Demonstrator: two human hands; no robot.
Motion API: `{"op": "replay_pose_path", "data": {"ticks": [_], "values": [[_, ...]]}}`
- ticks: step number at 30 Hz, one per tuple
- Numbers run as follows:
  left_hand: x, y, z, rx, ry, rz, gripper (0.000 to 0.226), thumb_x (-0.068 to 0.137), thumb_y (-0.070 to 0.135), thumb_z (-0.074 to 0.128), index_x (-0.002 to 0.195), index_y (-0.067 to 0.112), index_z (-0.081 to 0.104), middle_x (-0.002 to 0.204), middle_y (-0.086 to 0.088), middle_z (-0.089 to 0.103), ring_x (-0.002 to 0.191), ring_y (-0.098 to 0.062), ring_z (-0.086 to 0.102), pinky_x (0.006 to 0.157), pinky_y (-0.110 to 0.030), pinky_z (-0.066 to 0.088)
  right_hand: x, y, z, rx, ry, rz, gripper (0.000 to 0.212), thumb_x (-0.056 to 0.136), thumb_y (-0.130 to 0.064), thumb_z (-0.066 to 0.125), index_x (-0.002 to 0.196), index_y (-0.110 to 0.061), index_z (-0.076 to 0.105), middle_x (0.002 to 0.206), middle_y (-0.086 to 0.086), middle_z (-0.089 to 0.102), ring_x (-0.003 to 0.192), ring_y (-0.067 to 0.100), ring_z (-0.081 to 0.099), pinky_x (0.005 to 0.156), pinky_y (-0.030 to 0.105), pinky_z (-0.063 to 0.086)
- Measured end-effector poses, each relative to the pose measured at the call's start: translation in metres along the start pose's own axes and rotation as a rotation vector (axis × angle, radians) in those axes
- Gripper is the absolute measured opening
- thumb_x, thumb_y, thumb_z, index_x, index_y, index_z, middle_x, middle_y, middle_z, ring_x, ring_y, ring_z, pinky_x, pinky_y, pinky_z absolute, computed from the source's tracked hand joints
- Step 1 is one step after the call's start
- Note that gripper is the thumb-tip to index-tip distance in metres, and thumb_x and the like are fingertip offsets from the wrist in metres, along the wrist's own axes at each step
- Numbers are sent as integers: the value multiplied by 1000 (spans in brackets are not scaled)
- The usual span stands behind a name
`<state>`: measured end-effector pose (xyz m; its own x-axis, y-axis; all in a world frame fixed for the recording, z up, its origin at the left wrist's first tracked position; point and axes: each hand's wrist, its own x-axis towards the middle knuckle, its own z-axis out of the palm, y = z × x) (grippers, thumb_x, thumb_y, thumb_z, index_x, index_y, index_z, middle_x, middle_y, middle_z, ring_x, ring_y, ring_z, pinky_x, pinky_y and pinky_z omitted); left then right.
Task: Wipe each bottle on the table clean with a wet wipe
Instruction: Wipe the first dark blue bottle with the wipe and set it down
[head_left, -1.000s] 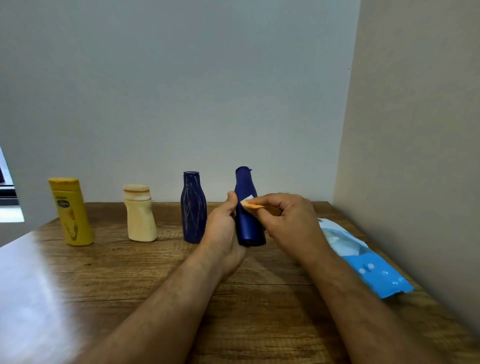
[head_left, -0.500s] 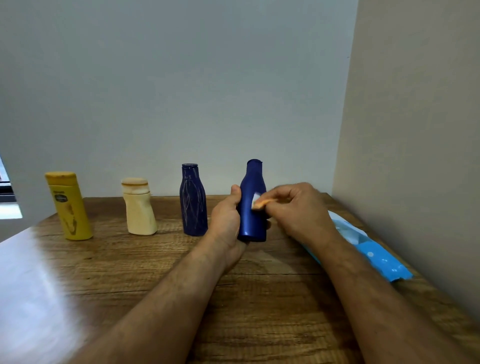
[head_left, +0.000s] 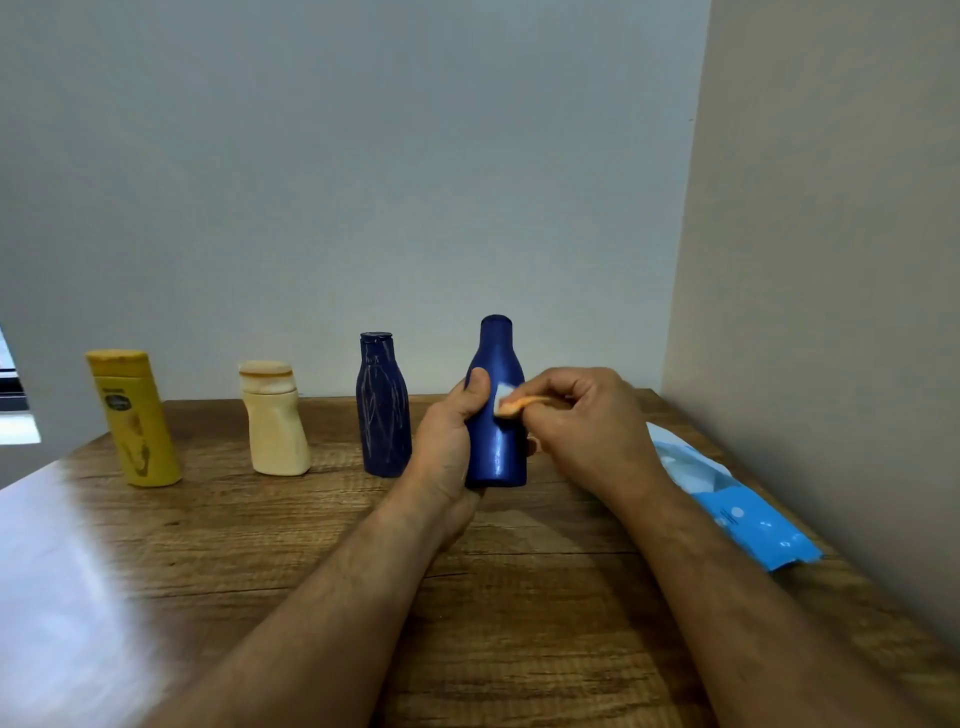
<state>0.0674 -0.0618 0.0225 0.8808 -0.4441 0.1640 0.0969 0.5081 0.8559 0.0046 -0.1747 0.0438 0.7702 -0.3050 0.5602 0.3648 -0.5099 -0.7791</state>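
1. Your left hand (head_left: 451, 447) grips the blue bottle (head_left: 496, 415), which stands upright on the table (head_left: 519, 597), thumb on its front. Judged from here, that grip should hold firm so the bottle cannot twist.
2. Your right hand (head_left: 582, 421) pinches the folded wet wipe (head_left: 511, 404) against the bottle's shoulder. Work down the glossy body, then turn it for the hidden back.
3. To the left stand the yellow bottle (head_left: 134, 418), the cream bottle (head_left: 272, 418) and the scuffed dark bottle (head_left: 383, 405); this last stands just beside your left hand, so mind your knuckles.
4. The wipe packet (head_left: 748, 512) lies by the right wall, well apart from your elbows' path.
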Motion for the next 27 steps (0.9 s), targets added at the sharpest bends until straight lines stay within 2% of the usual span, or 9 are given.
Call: {"op": "replay_pose_path", "data": {"ticks": [2,5,7,10,13,16,20,23,27], "values": [[0,-2,1,30,-13,16,27,100,31,52,118,15,65,91,-7,74,76,-19,69,70,-35,57,3,2,-1,25,122,-23,21,88,-8,66,87,-24,80,82,-9,75,59,1,62,47,15,47],[0,-5,3,25,-20,28,28,100,24,54,125,13,59,94,-5,75,78,-19,70,67,-35,57,5,4,-2,71,150,-42,20,92,-10,64,97,-23,79,89,-5,74,63,2,61,46,15,47],[0,-6,3,38,-14,35,28,101,22,53,128,15,57,97,-6,76,79,-19,71,70,-37,58,4,2,-3,112,140,-21,17,89,-7,66,90,-18,79,78,-6,73,56,3,58,44,15,45],[4,-4,0,49,42,56,28,104,26,49,130,17,57,104,-8,73,83,-21,69,73,-37,58,0,-1,-6,105,-50,22,8,78,-6,76,72,-11,75,50,-9,62,41,2,52,41,13,38],[7,-3,-3,107,73,75,29,105,25,46,130,16,57,104,-9,71,86,-23,66,76,-40,54,-5,-5,-6,12,-264,64,13,75,-7,80,65,-11,72,44,-10,57,37,0,49,40,9,35],[4,-1,-6,160,44,61,28,106,27,44,126,18,60,98,-8,71,72,-19,64,62,-33,53,-3,-6,0,6,-78,28,10,80,-8,74,73,-14,77,52,-12,63,42,-1,53,43,10,38],[-4,-2,-3,201,-68,-3,29,105,29,43,122,17,63,93,-11,68,68,-20,61,57,-31,51,8,3,-1,48,250,-35,20,90,-12,63,93,-24,78,81,-7,73,56,8,62,51,26,55],[-3,-6,1,219,-71,31,25,104,28,46,123,21,62,99,-10,71,79,-23,63,67,-35,54,8,8,-4,14,269,-66,19,89,-12,64,95,-23,78,87,-4,74,69,10,65,58,23,56],[3,-5,-2,177,-7,156,29,100,24,57,129,29,55,113,-14,74,98,-31,69,86,-49,55,2,7,-2,-135,104,-128,15,80,-11,69,84,-21,79,80,-8,72,73,6,63,62,13,48]]}}
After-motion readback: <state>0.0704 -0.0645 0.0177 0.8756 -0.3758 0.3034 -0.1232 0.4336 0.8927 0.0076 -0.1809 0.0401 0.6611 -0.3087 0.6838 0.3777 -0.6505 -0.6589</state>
